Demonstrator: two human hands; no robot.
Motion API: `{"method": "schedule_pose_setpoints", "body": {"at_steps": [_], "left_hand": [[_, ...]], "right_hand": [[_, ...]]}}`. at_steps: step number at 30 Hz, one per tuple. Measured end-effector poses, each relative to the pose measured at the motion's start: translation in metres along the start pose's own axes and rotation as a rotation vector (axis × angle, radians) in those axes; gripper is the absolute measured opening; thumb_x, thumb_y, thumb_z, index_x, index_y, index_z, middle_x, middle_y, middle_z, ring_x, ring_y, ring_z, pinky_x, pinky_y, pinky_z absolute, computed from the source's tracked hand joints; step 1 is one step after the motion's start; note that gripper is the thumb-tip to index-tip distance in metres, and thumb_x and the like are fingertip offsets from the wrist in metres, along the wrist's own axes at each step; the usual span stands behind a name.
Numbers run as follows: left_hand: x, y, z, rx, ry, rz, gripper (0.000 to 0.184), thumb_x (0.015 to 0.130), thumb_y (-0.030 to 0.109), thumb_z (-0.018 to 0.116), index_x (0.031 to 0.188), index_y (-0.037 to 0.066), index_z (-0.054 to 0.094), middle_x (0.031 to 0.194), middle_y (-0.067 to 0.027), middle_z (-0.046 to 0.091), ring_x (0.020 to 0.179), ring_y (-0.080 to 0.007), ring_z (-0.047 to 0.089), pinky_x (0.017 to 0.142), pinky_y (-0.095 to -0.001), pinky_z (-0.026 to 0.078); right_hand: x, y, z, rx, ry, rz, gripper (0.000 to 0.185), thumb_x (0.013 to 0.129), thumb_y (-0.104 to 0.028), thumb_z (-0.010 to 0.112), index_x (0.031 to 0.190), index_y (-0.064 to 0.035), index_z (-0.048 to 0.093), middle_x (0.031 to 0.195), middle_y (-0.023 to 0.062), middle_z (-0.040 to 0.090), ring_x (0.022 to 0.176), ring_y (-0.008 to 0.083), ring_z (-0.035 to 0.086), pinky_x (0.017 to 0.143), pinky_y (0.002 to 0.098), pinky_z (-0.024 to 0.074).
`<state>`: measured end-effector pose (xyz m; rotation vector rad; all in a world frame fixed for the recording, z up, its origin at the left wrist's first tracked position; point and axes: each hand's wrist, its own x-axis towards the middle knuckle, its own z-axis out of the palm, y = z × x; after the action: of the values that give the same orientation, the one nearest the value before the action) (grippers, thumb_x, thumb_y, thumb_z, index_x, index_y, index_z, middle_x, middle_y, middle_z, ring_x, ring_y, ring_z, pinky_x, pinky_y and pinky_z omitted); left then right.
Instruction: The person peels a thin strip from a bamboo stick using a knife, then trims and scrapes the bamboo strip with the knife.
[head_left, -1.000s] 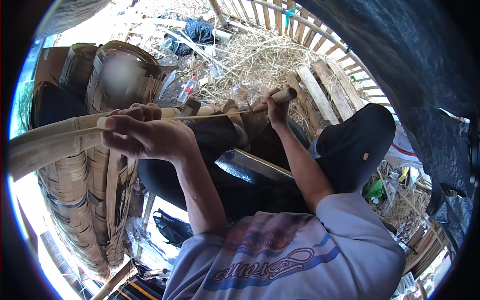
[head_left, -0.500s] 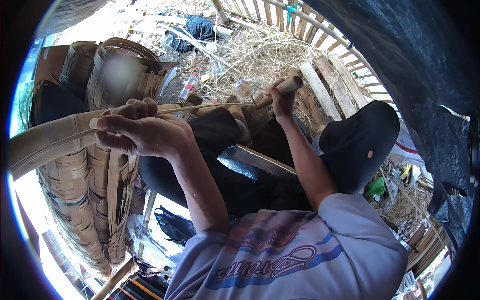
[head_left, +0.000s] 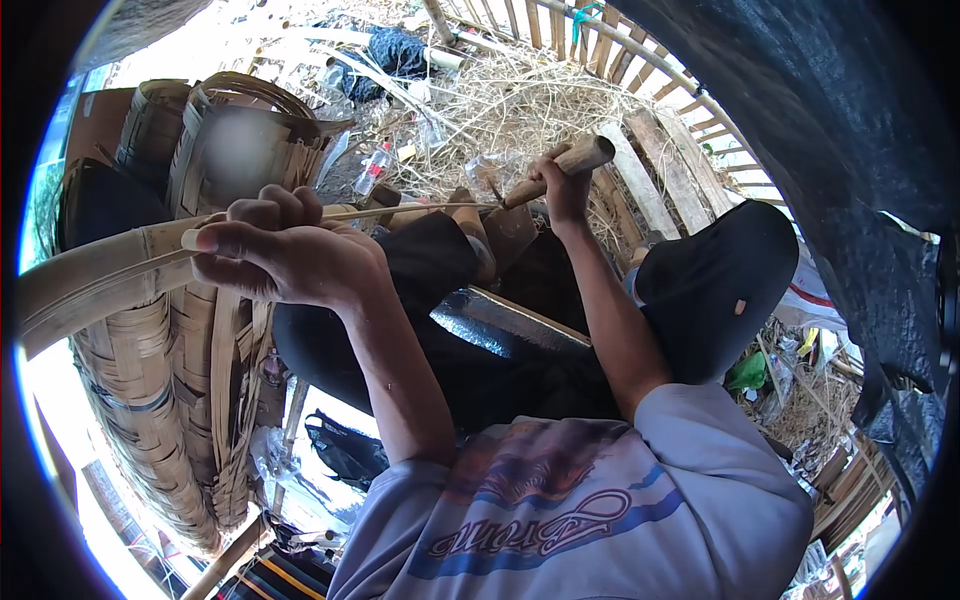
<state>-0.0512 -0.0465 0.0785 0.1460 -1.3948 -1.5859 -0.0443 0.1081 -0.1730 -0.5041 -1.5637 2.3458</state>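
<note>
My left hand (head_left: 290, 255) is closed, its thumb pressed against curled fingers on a thin bamboo strip (head_left: 420, 208). That strip runs right, towards the lower end of a wooden-handled tool (head_left: 590, 154). Around the tool's thick round handle my right hand (head_left: 562, 190) is wrapped. Its metal end is small and dark here, and I cannot make out the blade's full shape. Behind my left hand lies a thick split bamboo pole (head_left: 95, 285), which reaches from the left edge towards my knees. A broad, shiny metal blade (head_left: 500, 325) rests across my lap.
Tall woven bamboo baskets (head_left: 150, 400) stand at my left. Ahead, dry shavings (head_left: 520, 100), a plastic bottle (head_left: 373, 168) and a dark bag (head_left: 395, 55) litter the ground. Wooden planks (head_left: 640, 175) lie by a slatted bamboo fence (head_left: 640, 55). Dark sheeting (head_left: 830, 130) hangs on the right.
The tool in my right hand has shifted slightly up, and more of its handle's far end shows. My left hand keeps its hold on the strip, nearly in place.
</note>
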Motion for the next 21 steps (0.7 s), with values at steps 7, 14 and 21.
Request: {"method": "schedule_pose_setpoints", "body": {"at_steps": [7, 14, 21], "left_hand": [[-0.009, 0.007, 0.016, 0.006, -0.068, -0.1, 0.034, 0.1, 0.042, 0.034, 0.079, 0.017, 0.026, 0.053, 0.0049, 0.022, 0.043, -0.0044, 0.019, 0.036, -0.0198, 0.014], [-0.004, 0.004, 0.003, -0.037, -0.23, -0.145, 0.045, 0.099, 0.05, 0.027, 0.068, 0.018, 0.019, 0.052, 0.0057, 0.018, 0.043, -0.003, 0.018, 0.035, -0.0201, 0.011], [-0.002, 0.003, 0.011, -0.025, -0.19, -0.138, 0.048, 0.098, 0.052, 0.026, 0.066, 0.018, 0.017, 0.051, 0.0059, 0.016, 0.043, -0.0036, 0.011, 0.036, -0.0217, 0.009]], "right_hand": [[-0.011, 0.064, -0.025, -0.438, -0.04, -0.119, 0.013, 0.074, -0.011, 0.062, 0.068, -0.003, 0.054, 0.065, 0.0069, 0.06, 0.059, 0.0154, 0.059, 0.057, 0.0294, 0.0472], [0.006, -0.003, -0.005, 0.153, -0.086, 0.022, 0.01, 0.076, -0.001, 0.056, 0.074, -0.0073, 0.049, 0.066, 0.0054, 0.056, 0.06, 0.0136, 0.056, 0.062, 0.0283, 0.0468], [-0.013, 0.068, -0.018, -0.332, -0.084, -0.206, 0.007, 0.078, -0.007, 0.059, 0.075, -0.0035, 0.055, 0.065, 0.0042, 0.059, 0.057, 0.0111, 0.058, 0.053, 0.0248, 0.047]]}}
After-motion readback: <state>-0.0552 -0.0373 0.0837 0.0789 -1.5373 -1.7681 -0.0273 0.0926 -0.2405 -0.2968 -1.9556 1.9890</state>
